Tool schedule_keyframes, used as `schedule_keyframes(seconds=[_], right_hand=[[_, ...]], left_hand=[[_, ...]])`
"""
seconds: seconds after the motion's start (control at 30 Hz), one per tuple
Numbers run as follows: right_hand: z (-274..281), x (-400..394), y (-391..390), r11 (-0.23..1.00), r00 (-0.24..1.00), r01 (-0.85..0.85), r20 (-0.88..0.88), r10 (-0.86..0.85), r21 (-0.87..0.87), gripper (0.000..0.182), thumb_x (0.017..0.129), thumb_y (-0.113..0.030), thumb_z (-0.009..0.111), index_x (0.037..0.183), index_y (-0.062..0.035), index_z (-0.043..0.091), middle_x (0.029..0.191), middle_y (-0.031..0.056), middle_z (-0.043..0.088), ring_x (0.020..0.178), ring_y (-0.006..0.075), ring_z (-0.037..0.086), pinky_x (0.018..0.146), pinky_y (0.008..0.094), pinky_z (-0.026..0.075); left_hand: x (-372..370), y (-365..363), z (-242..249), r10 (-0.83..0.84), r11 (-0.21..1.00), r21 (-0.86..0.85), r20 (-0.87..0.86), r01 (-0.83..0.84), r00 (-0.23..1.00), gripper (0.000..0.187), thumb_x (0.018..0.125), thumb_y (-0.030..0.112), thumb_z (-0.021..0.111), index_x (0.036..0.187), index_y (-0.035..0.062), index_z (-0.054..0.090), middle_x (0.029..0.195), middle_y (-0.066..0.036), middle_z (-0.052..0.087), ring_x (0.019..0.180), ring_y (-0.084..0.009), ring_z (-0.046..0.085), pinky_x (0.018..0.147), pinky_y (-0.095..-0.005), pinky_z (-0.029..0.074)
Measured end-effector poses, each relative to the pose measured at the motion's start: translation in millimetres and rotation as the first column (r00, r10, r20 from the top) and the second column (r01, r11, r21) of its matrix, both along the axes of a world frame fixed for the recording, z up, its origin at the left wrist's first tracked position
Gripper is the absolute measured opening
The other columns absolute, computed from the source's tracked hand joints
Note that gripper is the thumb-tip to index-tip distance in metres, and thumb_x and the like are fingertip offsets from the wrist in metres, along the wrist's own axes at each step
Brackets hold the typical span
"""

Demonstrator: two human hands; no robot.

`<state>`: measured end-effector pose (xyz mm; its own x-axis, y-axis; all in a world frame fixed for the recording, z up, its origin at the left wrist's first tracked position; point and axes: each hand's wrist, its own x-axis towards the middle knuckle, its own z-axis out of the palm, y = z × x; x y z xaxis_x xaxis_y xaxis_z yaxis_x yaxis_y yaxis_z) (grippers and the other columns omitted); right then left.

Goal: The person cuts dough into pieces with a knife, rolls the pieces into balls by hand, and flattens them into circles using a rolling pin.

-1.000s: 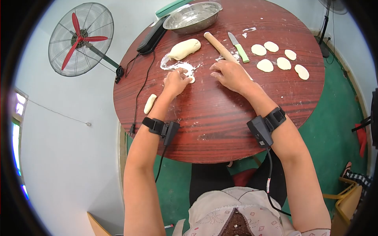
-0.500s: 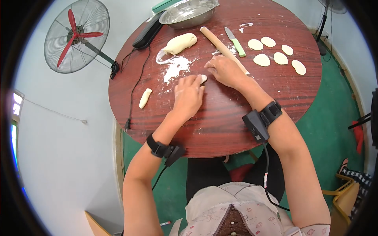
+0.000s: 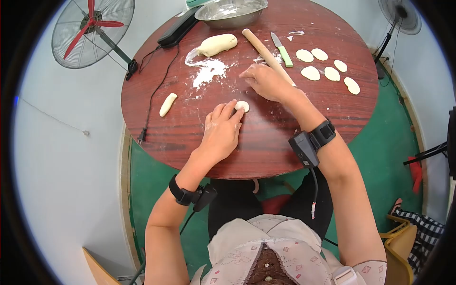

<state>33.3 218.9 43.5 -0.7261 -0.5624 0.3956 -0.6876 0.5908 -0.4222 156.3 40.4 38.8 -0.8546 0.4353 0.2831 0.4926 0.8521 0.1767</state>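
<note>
My left hand (image 3: 221, 132) rests low over the table, its thumb and index finger at the left edge of a small white dough round (image 3: 242, 106). Its other fingers stretch forward. To the upper right, my right hand (image 3: 267, 81) is held with loosely bent fingers and nothing visible in them. It lies beside the wooden rolling pin (image 3: 263, 52), covering part of the view near its lower end. A patch of white flour (image 3: 209, 72) spreads beyond my left hand, below a thick dough log (image 3: 218, 44). A thin dough strip (image 3: 168, 104) lies farther left.
Several flattened dough wrappers (image 3: 332, 73) lie at the right. A green-handled knife (image 3: 286, 57) is beside the rolling pin. At the back stand a metal basin (image 3: 230, 16) and a black case (image 3: 178, 31). A power cord (image 3: 153, 95) runs along the table's left side.
My left hand has drawn the dough round slightly toward me, and more of it shows. My right hand has shifted a little left, its fingers less curled. The camera view has tilted slightly.
</note>
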Motion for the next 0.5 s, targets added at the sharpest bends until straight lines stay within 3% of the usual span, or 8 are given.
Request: schedule_keyframes(seconds=[0.07, 0.17, 0.2, 0.23, 0.3, 0.4, 0.5], right_hand=[[11.1, 10.9, -0.2, 0.998, 1.0, -0.026, 0.017, 0.025, 0.052, 0.025, 0.089, -0.012, 0.054, 0.11, -0.0035, 0.064, 0.108, 0.0148, 0.063, 0.103, 0.0325, 0.058, 0.091, 0.0406, 0.045], [7.0, 41.4, 2.2, 0.975, 0.991, -0.072, -0.096, 0.094, 0.211, 0.033, 0.092, -0.016, 0.053, 0.119, 0.0, 0.057, 0.113, 0.0163, 0.062, 0.106, 0.035, 0.057, 0.092, 0.0419, 0.044], [-3.7, 50.9, 7.2, 0.978, 0.972, -0.116, -0.183, 0.148, 0.171, 0.039, 0.095, -0.023, 0.046, 0.126, 0.0013, 0.051, 0.118, 0.0193, 0.059, 0.117, 0.0343, 0.053, 0.095, 0.0446, 0.042], [-8.3, 58.7, 9.0, 0.965, 0.979, -0.17, -0.08, 0.188, 0.198, 0.045, 0.097, -0.028, 0.043, 0.131, 0.001, 0.046, 0.134, 0.0199, 0.049, 0.13, 0.0337, 0.041, 0.103, 0.047, 0.035], [-13.7, 71.3, 12.0, 0.941, 0.975, -0.196, -0.052, 0.218, 0.276, 0.051, 0.099, -0.032, 0.039, 0.138, 0.0002, 0.039, 0.144, 0.0188, 0.039, 0.138, 0.0319, 0.03, 0.11, 0.0481, 0.027], [-21.9, 72.4, 10.6, 0.928, 0.978, -0.203, 0.016, 0.208, 0.312, 0.056, 0.1, -0.038, 0.033, 0.143, -0.0009, 0.033, 0.149, 0.0164, 0.032, 0.142, 0.0297, 0.021, 0.115, 0.0487, 0.017], [-21.2, 65.4, 10.4, 0.923, 0.976, -0.218, 0.066, 0.208, 0.317, 0.057, 0.101, -0.04, 0.029, 0.144, -0.0037, 0.033, 0.15, 0.0133, 0.031, 0.143, 0.029, 0.019, 0.116, 0.0488, 0.013]], left_hand=[[7.9, 5.5, -5.2, 0.037, 0.998, 0.048, -0.025, -0.035, 0.999, 0.041, 0.088, 0.009, 0.053, 0.127, -0.0015, 0.05, 0.134, -0.017, 0.047, 0.12, -0.0349, 0.042, 0.098, -0.0474, 0.035], [11.3, 10.3, -18.0, 0.055, 0.994, 0.096, -0.079, -0.047, 0.995, 0.044, 0.087, 0.012, 0.055, 0.127, -0.0033, 0.048, 0.132, -0.015, 0.048, 0.118, -0.0331, 0.043, 0.096, -0.0464, 0.034], [13.7, 13.7, -21.9, 0.074, 0.993, 0.094, -0.071, -0.067, 0.995, 0.042, 0.088, 0.013, 0.054, 0.127, -0.0031, 0.048, 0.133, -0.016, 0.047, 0.119, -0.0332, 0.043, 0.097, -0.0463, 0.033], [14.9, 16.1, -24.6, 0.097, 0.992, 0.091, -0.062, -0.091, 0.993, 0.041, 0.089, 0.013, 0.053, 0.127, -0.0029, 0.048, 0.134, -0.016, 0.046, 0.12, -0.0332, 0.042, 0.099, -0.0461, 0.032], [15.8, 17.6, -23.2, 0.113, 0.989, 0.107, -0.068, -0.105, 0.991, 0.043, 0.09, 0.018, 0.052, 0.128, -0.0023, 0.048, 0.133, -0.015, 0.047, 0.12, -0.0322, 0.042, 0.1, -0.0452, 0.03], [16.2, 16.7, -24.8, 0.124, 0.987, 0.111, -0.07, -0.115, 0.99, 0.044, 0.091, 0.02, 0.052, 0.128, -0.0023, 0.048, 0.133, -0.015, 0.047, 0.12, -0.032, 0.042, 0.1, -0.0452, 0.03], [13.9, 14.4, -25.7, 0.12, 0.988, 0.105, -0.066, -0.112, 0.991, 0.045, 0.09, 0.02, 0.052, 0.128, -0.0024, 0.048, 0.133, -0.014, 0.047, 0.12, -0.0319, 0.043, 0.1, -0.0452, 0.03]])
